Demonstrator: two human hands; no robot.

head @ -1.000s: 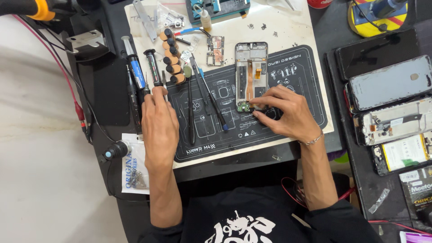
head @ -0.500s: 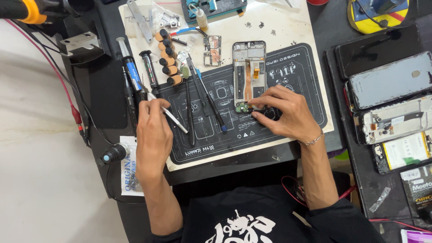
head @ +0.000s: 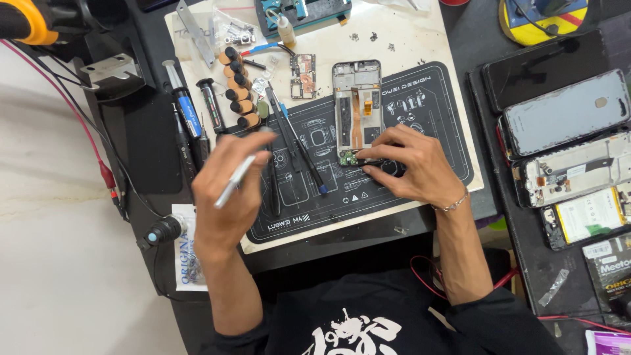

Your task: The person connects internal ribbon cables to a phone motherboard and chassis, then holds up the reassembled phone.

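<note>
An opened phone frame (head: pixel 357 105) lies upright on a black printed work mat (head: pixel 434 131). At its lower end my right hand (head: pixel 407 164) pinches a small green circuit board (head: pixel 349 158) against the mat. My left hand (head: pixel 227 190) is raised over the mat's left part and holds a slim silver tool (head: pixel 238 176), tip pointing down to the left. Black tweezers (head: pixel 273 177) and a blue-tipped pry tool (head: pixel 299 144) lie on the mat between my hands.
A row of brown-capped screwdriver bits (head: pixel 238 89), pens and a syringe (head: pixel 184 98) sit at the mat's left. A loose circuit board (head: pixel 303 76) lies above. Several dismantled phones (head: pixel 565 118) crowd the right side. Red cables (head: pixel 85 131) run down the left.
My left hand picked the silver tool up from the tools at the left and lifted it toward the mat's middle. My right hand stayed on the small board.
</note>
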